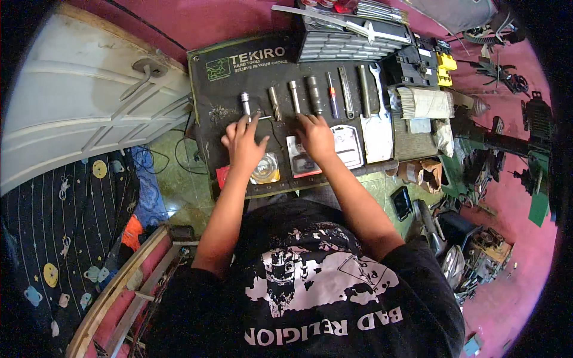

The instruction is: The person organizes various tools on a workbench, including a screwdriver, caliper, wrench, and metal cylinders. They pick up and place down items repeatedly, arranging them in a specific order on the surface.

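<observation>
A row of tools lies on a dark mat. At its left end my left hand spreads its fingers over the lower end of a chrome socket wrench, with the thumb held apart. A fluted end mill lies between my hands. My right hand is open, its fingertips at the lower end of a slim chrome socket bar; whether they touch it, I cannot tell. A dark thick cylindrical tool lies just above that hand. Under the right wrist sits a blister pack.
Rightward lie a screwdriver, a ring wrench, a metal rod and an open-ended wrench. A caliper rests on a drawer cabinet. Nearer me are a round-item packet and a white sleeve.
</observation>
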Available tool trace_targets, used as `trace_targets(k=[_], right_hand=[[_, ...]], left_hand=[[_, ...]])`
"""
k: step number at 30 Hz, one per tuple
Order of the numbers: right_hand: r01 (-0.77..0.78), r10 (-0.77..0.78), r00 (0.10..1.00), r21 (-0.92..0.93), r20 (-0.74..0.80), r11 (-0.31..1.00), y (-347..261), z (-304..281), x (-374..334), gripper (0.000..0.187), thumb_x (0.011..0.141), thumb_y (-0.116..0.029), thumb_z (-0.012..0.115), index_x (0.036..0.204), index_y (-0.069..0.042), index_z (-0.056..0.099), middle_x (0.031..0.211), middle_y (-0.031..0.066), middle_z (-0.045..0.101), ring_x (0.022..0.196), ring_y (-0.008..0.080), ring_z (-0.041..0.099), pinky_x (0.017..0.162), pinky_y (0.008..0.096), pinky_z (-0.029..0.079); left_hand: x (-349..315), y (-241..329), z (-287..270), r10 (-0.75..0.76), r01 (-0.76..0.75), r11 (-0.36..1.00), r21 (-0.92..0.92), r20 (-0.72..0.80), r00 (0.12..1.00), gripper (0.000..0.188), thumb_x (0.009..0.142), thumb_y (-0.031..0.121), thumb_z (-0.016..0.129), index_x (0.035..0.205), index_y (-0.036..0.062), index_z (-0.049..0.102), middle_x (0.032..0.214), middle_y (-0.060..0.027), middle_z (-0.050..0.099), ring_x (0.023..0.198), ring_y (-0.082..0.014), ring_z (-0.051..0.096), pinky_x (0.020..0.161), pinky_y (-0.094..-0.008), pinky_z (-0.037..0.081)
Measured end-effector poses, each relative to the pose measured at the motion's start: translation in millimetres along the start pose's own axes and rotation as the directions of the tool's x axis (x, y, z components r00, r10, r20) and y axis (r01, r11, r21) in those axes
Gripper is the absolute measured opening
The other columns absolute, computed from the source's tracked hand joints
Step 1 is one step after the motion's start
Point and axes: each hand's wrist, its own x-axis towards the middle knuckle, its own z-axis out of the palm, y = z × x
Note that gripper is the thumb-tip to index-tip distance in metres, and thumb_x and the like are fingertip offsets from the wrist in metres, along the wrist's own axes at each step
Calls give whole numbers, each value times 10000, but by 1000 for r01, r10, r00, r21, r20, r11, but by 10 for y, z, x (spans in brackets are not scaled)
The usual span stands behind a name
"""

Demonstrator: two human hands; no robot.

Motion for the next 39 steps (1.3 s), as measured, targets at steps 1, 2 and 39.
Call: trace_targets(k=[1, 2, 39], right_hand=[[72, -72, 997, 0, -32, 997, -22, 12, 44, 523, 847, -181, 754, 1354, -125, 641, 1110, 123, 710, 1034, 346, 643, 900, 444, 546], [98, -98, 995, -6, 0, 995, -78, 40, 107, 494, 853, -171, 741, 1337, -130, 650, 1114, 111, 713, 1034, 329, 651, 884, 435, 556], [166, -101, 967, -280, 232, 946, 259, -368, 945, 1162, 566, -420, 962, 1542, -99, 420, 1457, 82, 562, 1344, 304, 481, 1040, 555, 383]], left_hand=[[114, 61, 10, 28, -28, 1000, 6, 22, 999, 843, 726, 302, 877, 1493, 259, 531, 1471, -47, 534, 1283, -329, 465, 1030, -524, 347], [233, 123, 13, 50, -51, 999, 13, 41, 998, 908, 704, 315, 889, 1520, 254, 496, 1486, -53, 521, 1291, -337, 462, 1021, -532, 352], [1048, 520, 175, 297, -307, 951, 37, 168, 940, 1164, 518, 458, 954, 1508, 94, 461, 1470, -72, 551, 1291, -298, 485, 994, -500, 357]])
